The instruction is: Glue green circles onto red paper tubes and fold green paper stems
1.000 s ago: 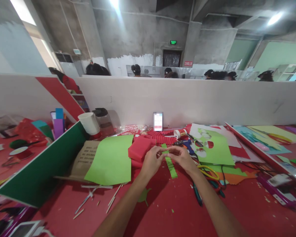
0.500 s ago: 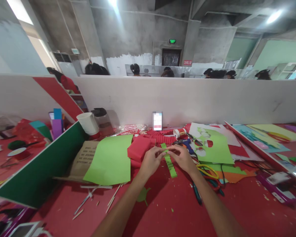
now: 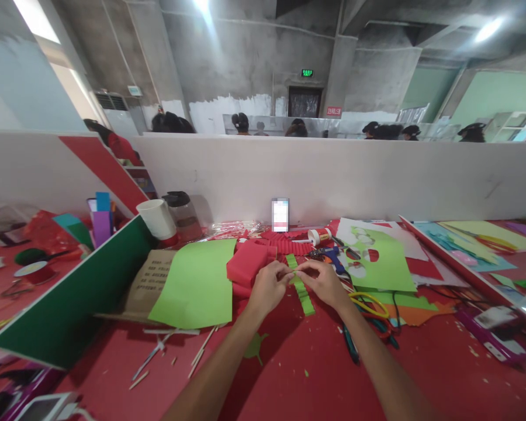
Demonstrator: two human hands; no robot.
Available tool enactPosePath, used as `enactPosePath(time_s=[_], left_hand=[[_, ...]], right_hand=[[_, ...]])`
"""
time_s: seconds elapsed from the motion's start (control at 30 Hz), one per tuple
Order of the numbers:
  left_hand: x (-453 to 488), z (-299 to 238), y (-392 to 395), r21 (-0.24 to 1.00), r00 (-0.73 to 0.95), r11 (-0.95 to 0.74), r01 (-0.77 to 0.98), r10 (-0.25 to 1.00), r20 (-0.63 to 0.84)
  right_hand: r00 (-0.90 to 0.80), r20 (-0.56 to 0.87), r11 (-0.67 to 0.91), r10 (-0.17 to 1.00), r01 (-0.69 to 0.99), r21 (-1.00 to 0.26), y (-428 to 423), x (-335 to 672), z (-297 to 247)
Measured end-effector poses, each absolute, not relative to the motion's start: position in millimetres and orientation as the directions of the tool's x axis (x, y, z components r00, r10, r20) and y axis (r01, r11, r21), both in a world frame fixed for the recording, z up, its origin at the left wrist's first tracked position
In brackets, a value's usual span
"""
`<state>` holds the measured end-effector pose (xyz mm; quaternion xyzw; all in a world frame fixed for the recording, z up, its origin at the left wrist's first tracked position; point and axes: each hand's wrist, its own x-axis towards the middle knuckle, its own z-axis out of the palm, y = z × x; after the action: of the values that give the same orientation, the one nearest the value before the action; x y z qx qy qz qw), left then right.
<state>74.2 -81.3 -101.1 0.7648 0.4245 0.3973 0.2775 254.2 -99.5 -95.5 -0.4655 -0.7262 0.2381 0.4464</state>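
Note:
A narrow green paper strip with crosswise folds (image 3: pixel 303 297) runs between my two hands, its near end hanging toward me. My left hand (image 3: pixel 269 285) pinches the strip's left edge between thumb and fingertips. From the other side my right hand (image 3: pixel 322 280) pinches it the same way, the fingertips of both hands nearly meeting. Just left of my left hand lies a red folded paper bundle (image 3: pixel 246 261). Beyond the hands is red pleated paper (image 3: pixel 284 241). A blue glue gun (image 3: pixel 334 257) rests behind my right hand.
Green sheets lie left (image 3: pixel 197 286) and right (image 3: pixel 394 263), the right one with cut-out holes. A phone (image 3: pixel 280 215) leans on the white partition (image 3: pixel 333 175). Pliers (image 3: pixel 350 344), a white cup (image 3: pixel 156 219), thin sticks (image 3: pixel 200 354) and a green divider (image 3: pixel 74 298) surround the red table (image 3: pixel 315 392).
My fingertips have shifted slightly on the green strip, and my right fingers sit a little lower. The strip and the things around it look the same.

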Motion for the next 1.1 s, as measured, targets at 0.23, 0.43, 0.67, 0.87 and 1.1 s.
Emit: enactPosePath(time_s=[0.23,0.43,0.67,0.87,1.1], left_hand=[[75.0,-99.2,-86.0,0.67,0.344,-0.526,0.525,0.85,0.398],[74.1,-99.7,-84.0,0.607,0.38,-0.584,0.539,0.812,0.444],[71.4,-95.6,-83.2,0.728,0.39,-0.538,0.424,0.834,0.39],[72.4,-93.9,-77.3,0.896,0.421,-0.389,0.212,0.864,0.275],[73.3,-96.0,-74.9,0.938,0.369,-0.322,0.125,0.893,0.257]], right_hand=[[-0.187,0.418,0.455,0.889,0.456,-0.764,-103.3,247.0,-93.3],[-0.194,0.382,0.429,0.903,0.437,-0.791,-100.6,249.2,-97.5],[-0.175,0.45,0.476,0.876,0.468,-0.745,-97.1,255.4,-97.9],[-0.209,0.538,0.562,0.817,0.499,-0.66,-101.0,252.4,-93.4],[-0.186,0.45,0.487,0.873,0.389,-0.782,-100.7,253.2,-93.3]])
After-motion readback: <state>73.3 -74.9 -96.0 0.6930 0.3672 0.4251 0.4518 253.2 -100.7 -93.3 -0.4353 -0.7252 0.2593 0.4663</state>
